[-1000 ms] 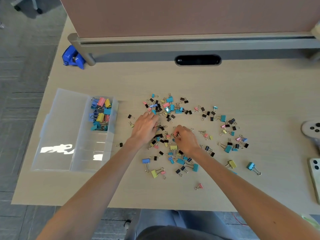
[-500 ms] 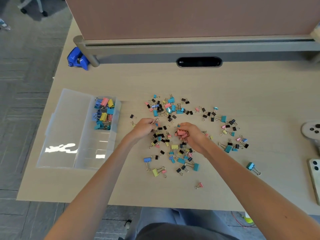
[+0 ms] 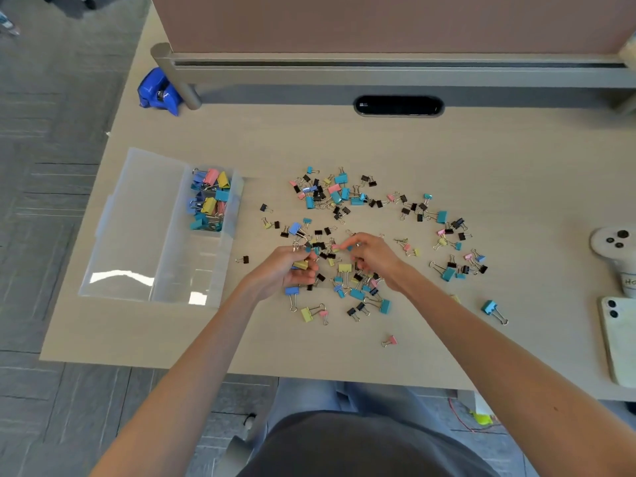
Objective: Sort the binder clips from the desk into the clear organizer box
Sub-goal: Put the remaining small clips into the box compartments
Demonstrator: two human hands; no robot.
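Dozens of binder clips (image 3: 344, 197) are lying scattered across the middle of the desk (image 3: 344, 139). A batch of larger coloured ones is already sitting in the far compartment (image 3: 210, 201) of the clear organizer box (image 3: 187, 270). The box is standing open near the desk's left edge, with its lid (image 3: 127, 228) folded out to the left.

Both hands are working at the near side of the scatter, close together but apart. The left hand (image 3: 282, 273) is curling its fingers round a small handful that includes a yellow clip (image 3: 301, 264). The right hand (image 3: 377, 258) is reaching left, its fingertips (image 3: 348, 239) pinching what looks like a small pink clip (image 3: 335, 248), though blur is making that hard to confirm.

The step appears to be gathering matching clips before carrying them to the box. Doing it well is calling for these points:

- The right hand should be picking each clip by its body, since the wire handles are tangling with neighbouring clips and dragging them along.
- The left hand should be acting as the collecting hand, cupped upward so that nothing slips out.
- Each handful should be holding one size only, so it can go into a single compartment without re-sorting.
- The load should be travelling low over the desk, as an overfull grip is likely to be shedding clips on the way to the box.
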